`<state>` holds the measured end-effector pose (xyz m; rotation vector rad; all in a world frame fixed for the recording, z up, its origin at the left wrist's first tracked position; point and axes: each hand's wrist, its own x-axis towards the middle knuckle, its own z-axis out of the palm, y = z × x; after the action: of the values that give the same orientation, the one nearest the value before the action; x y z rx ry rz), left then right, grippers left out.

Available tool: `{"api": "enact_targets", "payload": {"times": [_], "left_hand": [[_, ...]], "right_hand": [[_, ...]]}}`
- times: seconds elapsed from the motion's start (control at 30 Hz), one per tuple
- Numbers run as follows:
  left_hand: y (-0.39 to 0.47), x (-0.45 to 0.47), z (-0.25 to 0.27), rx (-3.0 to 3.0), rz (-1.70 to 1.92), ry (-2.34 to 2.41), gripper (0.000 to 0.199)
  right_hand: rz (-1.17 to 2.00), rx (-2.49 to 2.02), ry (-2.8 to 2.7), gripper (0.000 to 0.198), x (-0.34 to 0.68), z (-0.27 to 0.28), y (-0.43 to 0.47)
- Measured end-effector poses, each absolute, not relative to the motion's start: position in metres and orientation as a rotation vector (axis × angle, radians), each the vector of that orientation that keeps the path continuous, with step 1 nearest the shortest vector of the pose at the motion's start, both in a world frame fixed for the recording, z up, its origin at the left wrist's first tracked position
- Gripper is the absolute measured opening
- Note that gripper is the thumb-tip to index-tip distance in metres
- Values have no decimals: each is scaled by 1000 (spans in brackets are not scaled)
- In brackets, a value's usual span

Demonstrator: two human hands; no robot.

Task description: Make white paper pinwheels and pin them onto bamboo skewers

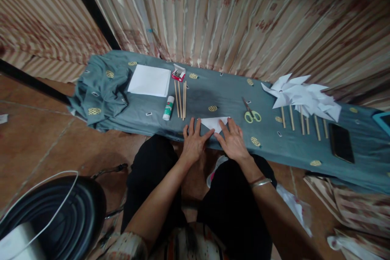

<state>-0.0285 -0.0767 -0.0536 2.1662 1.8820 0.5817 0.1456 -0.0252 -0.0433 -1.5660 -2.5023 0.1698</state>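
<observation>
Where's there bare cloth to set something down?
The widest patch is beyond the folded paper, between the loose sticks and the scissors. A narrower one runs in front of the pinwheels, from the scissors to the phone. Crowded: around the glue stick, loose sticks and red box, and where the pinwheels overlap.

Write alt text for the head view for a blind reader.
A person's left hand and right hand touch a folded white paper near the edge of a green cloth. To the left lie paper sheets, a red box, wooden sticks and a tube; to the right, scissors, white pinwheels and a phone.
</observation>
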Motion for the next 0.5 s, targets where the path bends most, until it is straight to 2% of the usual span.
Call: {"api": "enact_targets", "payload": {"times": [0.27,0.4,0.5], "left_hand": [[-77,-29,-50,2118,593,1893,61],[-81,-37,-48,2049,702,1826,67],[-85,-45,-48,1948,892,1798,64]], "right_hand": [[307,-1561,-2414,57,151,-38,-18],[364,-1525,-2424,72,146,-26,-9],[365,-1496,-2447,77,136,-24,0]]}}
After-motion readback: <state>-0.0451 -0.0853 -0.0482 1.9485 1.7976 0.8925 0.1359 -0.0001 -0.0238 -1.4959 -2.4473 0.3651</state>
